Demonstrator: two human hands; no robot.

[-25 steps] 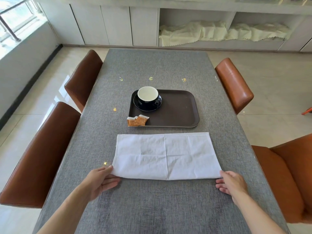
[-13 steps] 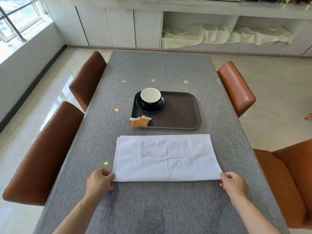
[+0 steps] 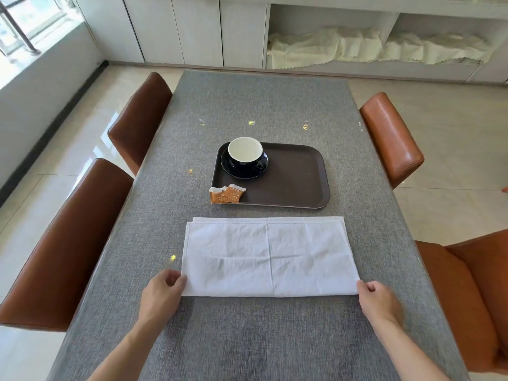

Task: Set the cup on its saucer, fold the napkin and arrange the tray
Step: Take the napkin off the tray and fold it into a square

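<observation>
Head view:

- A long table covered in grey woven cloth (image 3: 275, 339) is seen from above, with the white cloth napkin (image 3: 269, 257) laid flat across its near half.
- The napkin is folded into a wide rectangle, its doubled edges lined up along the far side and a faint crease running down its middle.
- The napkin's near left corner is pinched by the left hand (image 3: 162, 295), thumb on top and fingers curled in beneath.
- The near right corner is gripped by the right hand (image 3: 376, 301), fingers closed on the cloth edge, knuckles turned up toward the camera.
- Both bare forearms are stretched in from the bottom edge, with the napkin's near fold spanned between the two hands.
- Just beyond the napkin, apart from it, a dark brown rectangular plastic tray (image 3: 297, 177) is set on the cloth.
- In the tray's far left corner, a black ceramic cup with a white inside (image 3: 246, 155) is seated upright on its black round saucer (image 3: 242, 173), handle turned to the near right.
- Two small orange-brown sachets (image 3: 225, 194) are overlapped at the tray's near left corner, propped across the rim.
- Brown leather chairs (image 3: 68, 237) are ranged along both sides of the table.
- Pale crumpled fabric (image 3: 357, 48) is piled in the open white shelving at the back.
</observation>
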